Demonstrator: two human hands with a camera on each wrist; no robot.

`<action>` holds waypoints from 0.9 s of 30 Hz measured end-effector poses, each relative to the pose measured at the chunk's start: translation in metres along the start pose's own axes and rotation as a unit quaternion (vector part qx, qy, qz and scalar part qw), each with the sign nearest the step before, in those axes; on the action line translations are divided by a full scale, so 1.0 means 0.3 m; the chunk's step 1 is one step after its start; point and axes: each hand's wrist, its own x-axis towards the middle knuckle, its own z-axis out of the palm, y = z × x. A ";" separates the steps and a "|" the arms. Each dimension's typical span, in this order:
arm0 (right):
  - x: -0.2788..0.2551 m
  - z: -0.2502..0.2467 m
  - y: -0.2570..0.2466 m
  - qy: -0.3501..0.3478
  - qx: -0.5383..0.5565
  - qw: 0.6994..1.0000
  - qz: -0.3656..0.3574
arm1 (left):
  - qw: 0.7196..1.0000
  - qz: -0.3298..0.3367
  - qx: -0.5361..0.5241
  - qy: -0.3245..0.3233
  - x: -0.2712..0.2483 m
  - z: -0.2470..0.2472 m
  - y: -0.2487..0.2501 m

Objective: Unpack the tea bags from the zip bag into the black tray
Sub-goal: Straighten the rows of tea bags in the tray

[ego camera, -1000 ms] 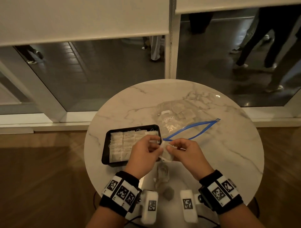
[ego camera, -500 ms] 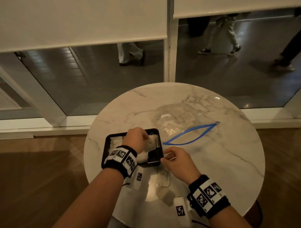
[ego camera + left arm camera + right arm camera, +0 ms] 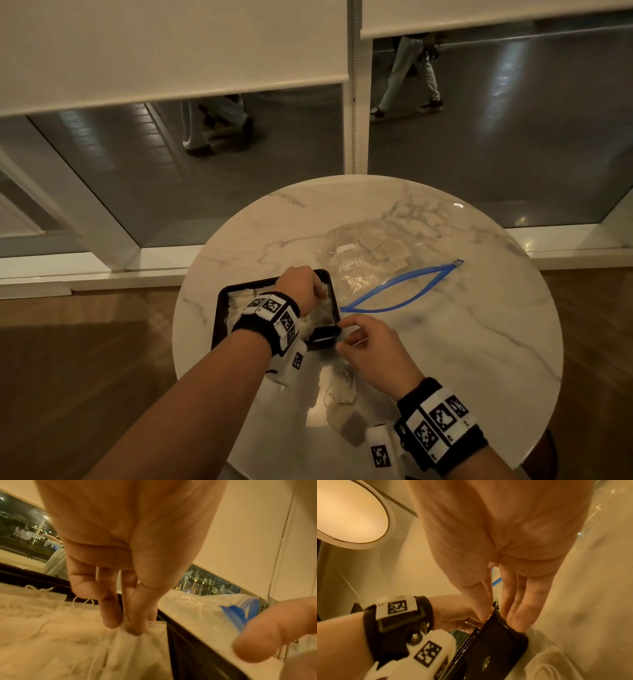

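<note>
loose tea bags (image 3: 344,416) sit on the desk (image 3: 479,342) at 6 o'clock. right hand (image 3: 371,346), fingers (image 3: 520,609) pretty straight, touches the black tray (image 3: 219,308) corner. left hand (image 3: 299,284) pinches a tea bag (image 3: 145,639) down in the tray. zip bag (image 3: 373,263) lies open at 1 o'clock, more bags inside

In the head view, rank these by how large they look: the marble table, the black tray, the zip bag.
1. marble table
2. zip bag
3. black tray, partly hidden by the left hand, so its ranking against the bag is unsure.
</note>
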 end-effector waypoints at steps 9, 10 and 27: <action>0.007 0.018 -0.010 -0.037 -0.065 0.996 -0.047 | 0.999 -0.003 0.043 0.007 0.030 -0.056 0.025; 0.006 0.018 -0.010 -0.035 -0.066 0.996 -0.049 | 0.999 -0.007 0.051 0.002 0.033 -0.055 0.023; 0.030 0.025 0.022 -0.033 -0.065 0.996 -0.048 | 0.990 0.007 0.113 -0.086 0.022 -0.056 0.038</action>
